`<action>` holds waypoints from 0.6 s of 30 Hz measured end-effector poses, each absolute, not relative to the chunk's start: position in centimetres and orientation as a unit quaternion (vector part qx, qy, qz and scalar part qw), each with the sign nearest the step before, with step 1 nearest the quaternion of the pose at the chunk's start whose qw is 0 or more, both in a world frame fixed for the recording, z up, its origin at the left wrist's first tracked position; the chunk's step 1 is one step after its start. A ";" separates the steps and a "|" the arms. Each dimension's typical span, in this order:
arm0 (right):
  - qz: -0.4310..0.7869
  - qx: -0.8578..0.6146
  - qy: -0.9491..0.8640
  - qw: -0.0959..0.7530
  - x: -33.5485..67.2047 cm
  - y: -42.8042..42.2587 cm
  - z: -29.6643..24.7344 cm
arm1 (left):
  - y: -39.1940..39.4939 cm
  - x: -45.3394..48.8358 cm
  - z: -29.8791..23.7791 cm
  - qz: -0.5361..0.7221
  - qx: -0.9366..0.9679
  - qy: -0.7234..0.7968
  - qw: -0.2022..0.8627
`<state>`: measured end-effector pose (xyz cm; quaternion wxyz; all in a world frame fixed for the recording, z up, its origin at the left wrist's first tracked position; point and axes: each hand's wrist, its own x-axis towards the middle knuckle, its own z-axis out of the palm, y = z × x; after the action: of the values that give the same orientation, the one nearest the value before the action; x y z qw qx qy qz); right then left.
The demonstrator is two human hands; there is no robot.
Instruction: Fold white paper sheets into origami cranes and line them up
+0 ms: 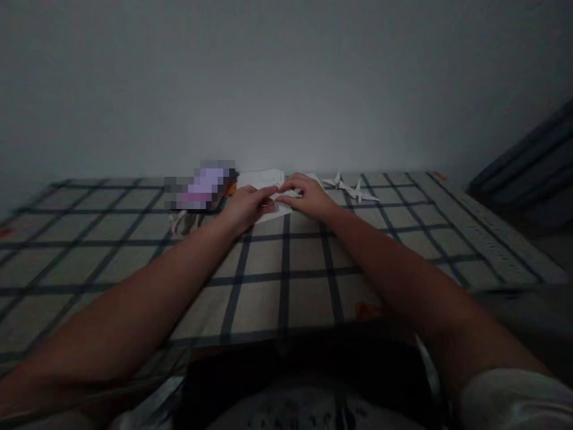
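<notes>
Both hands meet over white paper point(273, 216) near the far side of the cloth-covered table. My left hand point(248, 206) comes in from the left, its fingers bent and closed on the paper's edge. From the right, my right hand point(308, 196) curves over the same paper, thumb and fingers pinching it. Fine detail at the fingertips is dim and partly hidden. Behind my left hand lies another white sheet point(259, 177). Beyond my right hand rest folded paper cranes point(358, 192), their pointed ends spread on the cloth.
A purple and pink object point(203, 188), partly pixelated, lies left of my hands with a pale cord point(179, 222) in front. Something orange point(231, 189) sits beside it. The checked tablecloth point(264, 298) runs back to a grey wall point(286, 83). Dark striped fabric point(532, 158) stands at right.
</notes>
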<state>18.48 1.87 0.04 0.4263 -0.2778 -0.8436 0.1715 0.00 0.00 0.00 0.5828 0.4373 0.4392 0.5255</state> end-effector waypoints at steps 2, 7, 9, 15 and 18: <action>0.170 -0.274 -0.840 0.436 18.5 2.1 -0.2 | -0.1 0.0 -0.1 0.529 0.438 0.439 0.580; 0.167 -0.278 -0.832 0.451 18.4 2.4 -0.4 | -0.1 0.0 0.0 0.544 0.436 0.424 0.579; 0.163 -0.282 -0.835 0.443 18.5 2.3 -0.4 | -0.1 0.0 0.0 0.544 0.435 0.417 0.583; 0.151 -0.279 -0.847 0.427 18.6 2.1 -0.5 | -0.2 0.3 -0.1 0.537 0.434 0.414 0.593; 0.161 -0.285 -0.841 0.432 18.6 2.1 -0.5 | -0.4 0.3 0.0 0.536 0.439 0.411 0.592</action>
<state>18.56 2.13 -0.55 0.4315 -0.2854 -0.8406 0.1606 0.34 -0.37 -0.02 0.5920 0.4394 0.4109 0.5363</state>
